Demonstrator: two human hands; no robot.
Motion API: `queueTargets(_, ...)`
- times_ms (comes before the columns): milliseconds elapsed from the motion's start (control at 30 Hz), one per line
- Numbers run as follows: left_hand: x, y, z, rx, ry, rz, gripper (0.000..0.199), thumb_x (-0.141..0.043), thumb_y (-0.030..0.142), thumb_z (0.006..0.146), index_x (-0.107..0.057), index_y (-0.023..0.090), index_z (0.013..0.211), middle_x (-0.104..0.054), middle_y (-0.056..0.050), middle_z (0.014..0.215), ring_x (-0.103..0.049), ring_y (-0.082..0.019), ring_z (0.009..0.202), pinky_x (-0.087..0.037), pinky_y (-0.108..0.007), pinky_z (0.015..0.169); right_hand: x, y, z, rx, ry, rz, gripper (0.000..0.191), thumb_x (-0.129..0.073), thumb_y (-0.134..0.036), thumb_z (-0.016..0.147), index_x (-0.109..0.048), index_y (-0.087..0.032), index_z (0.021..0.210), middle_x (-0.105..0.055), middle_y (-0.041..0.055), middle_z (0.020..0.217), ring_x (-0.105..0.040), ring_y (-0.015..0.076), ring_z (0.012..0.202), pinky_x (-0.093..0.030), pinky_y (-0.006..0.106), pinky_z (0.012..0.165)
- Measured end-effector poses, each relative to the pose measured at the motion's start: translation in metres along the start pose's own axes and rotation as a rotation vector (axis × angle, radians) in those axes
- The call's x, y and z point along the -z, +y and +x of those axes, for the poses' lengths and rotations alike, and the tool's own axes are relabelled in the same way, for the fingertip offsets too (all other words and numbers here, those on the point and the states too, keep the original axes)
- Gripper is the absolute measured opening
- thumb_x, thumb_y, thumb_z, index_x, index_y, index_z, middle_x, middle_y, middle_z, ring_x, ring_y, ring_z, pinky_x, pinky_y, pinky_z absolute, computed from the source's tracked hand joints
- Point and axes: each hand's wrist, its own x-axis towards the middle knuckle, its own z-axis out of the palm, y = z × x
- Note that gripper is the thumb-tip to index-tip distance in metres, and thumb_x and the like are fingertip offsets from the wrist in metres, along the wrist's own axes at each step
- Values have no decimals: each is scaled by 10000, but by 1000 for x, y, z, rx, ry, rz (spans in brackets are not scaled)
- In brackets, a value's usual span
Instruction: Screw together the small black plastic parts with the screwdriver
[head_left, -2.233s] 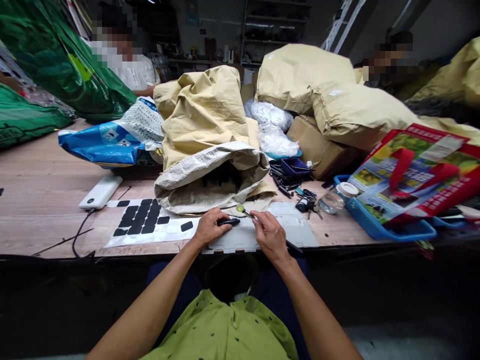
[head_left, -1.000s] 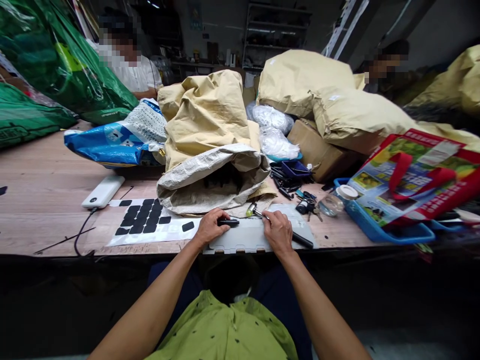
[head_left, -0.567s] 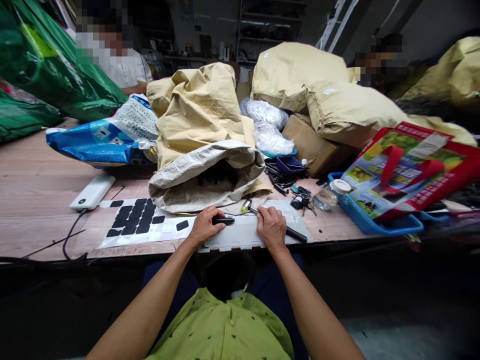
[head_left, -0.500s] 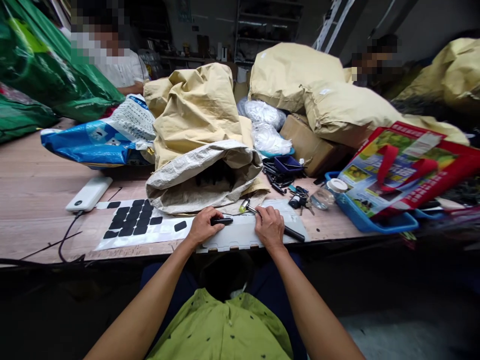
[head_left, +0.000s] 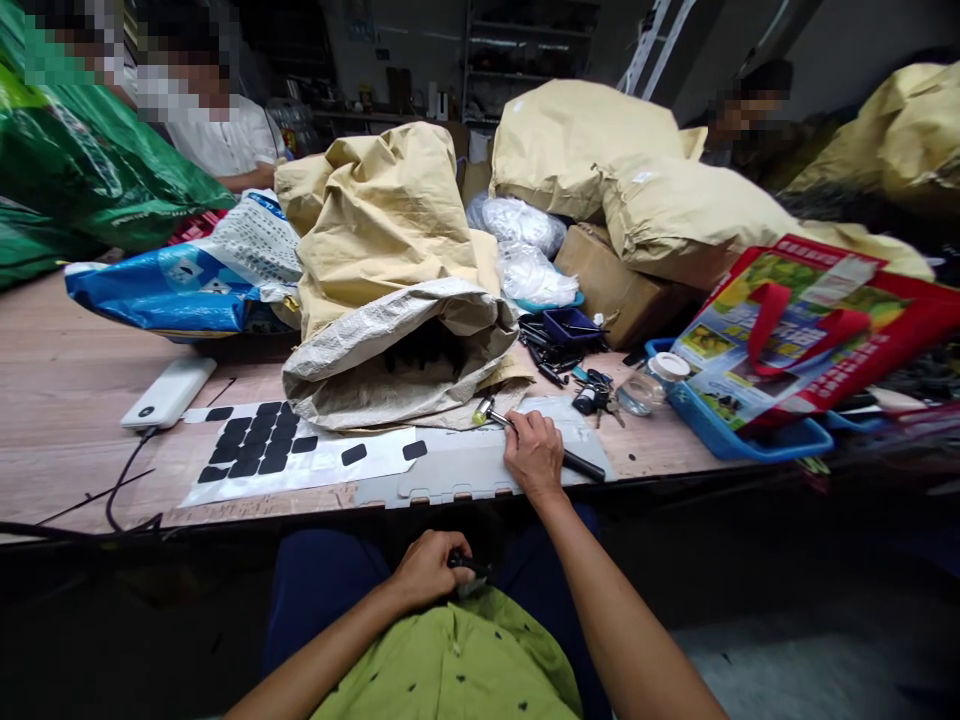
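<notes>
Over flat, notched grey board [head_left: 457,473]: hammer [head_left: 583,466], shiny metal head, rounded black grip; right hand [head_left: 535,450] wrapped round it, forearm stretched forward. Below table [head_left: 67,360] edge, left hand [head_left: 433,566] bent inward, fingers pinching black piece [head_left: 463,562].

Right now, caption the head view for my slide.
Right hand holds a hammer over the grey board; left hand holds a black part near the lap.

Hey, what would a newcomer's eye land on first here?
Probably the big tan sack in the middle of the table, its mouth gaping open. Next, the red shopping bag slanting over the blue tray at right. Then the right hand, gripping a small hammer, and the left hand, holding a black object below the table's edge.
</notes>
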Motion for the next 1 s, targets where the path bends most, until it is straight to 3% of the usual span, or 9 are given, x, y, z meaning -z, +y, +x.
queueTargets(100,-20,-25,21,211,16,-71,432,-687,377,794,-727,201,1186,-761,-77,1080,-692,-273,1007,-498,-329,814,1,0,0,-3,3,-1,220,-589,-265,953,-685,-254,1150,-619,62,1015,-471,239,973,-295,339,802)
queueTargets(200,-13,-18,20,155,-19,-34,580,-717,412,780,-664,186,1312,-755,-97,1093,-682,-283,1031,-507,-344,855,1,0,0,-4,4,-6,218,-594,-268,954,-685,-254,1151,-621,61,1017,-472,237,972,-293,341,798)
queueTargets(300,25,19,8,-77,-205,-92,459,-733,425,785,-729,170,1167,-759,-64,907,-678,-219,813,-507,-298,724,1,-1,0,-8,1,-11,218,-599,-265,951,-684,-253,1151,-616,61,1015,-467,236,970,-290,341,796)
queueTargets(400,86,63,14,-235,-337,-352,464,-697,538,847,-730,162,1117,-748,-60,855,-641,-159,690,-484,-238,600,1,-1,0,-13,0,-23,220,-594,-265,955,-682,-249,1156,-611,62,1016,-461,237,972,-286,341,795)
queueTargets(500,148,90,54,-317,99,-369,472,-687,580,845,-744,152,1036,-734,-61,811,-629,-156,670,-464,-233,584,0,-1,0,-11,3,-26,224,-592,-267,958,-682,-245,1161,-611,64,1012,-460,236,964,-283,339,785)
queueTargets(600,189,101,109,-98,633,-127,386,-620,513,905,-750,150,927,-756,-97,896,-685,-211,817,-471,-261,663,0,0,0,-6,3,-12,220,-599,-267,955,-687,-245,1155,-618,67,1013,-467,237,964,-288,338,785)
queueTargets(700,203,105,153,96,684,11,347,-651,480,882,-755,149,876,-765,-146,924,-714,-289,913,-481,-309,724,1,1,0,-1,-1,3,215,-601,-267,956,-687,-245,1152,-625,67,1019,-477,237,972,-297,338,795)
queueTargets(800,203,104,172,138,644,16,349,-726,486,813,-758,143,873,-763,-186,954,-720,-343,945,-489,-339,732,2,1,0,-3,-3,10,207,-601,-268,959,-687,-246,1146,-627,64,1023,-483,235,975,-305,337,802)
queueTargets(1000,206,90,149,34,673,-8,310,-712,439,839,-761,170,985,-775,-106,962,-706,-256,903,-476,-287,715,0,2,0,0,-2,4,210,-599,-270,958,-690,-239,1145,-625,73,1020,-482,240,975,-310,336,799)
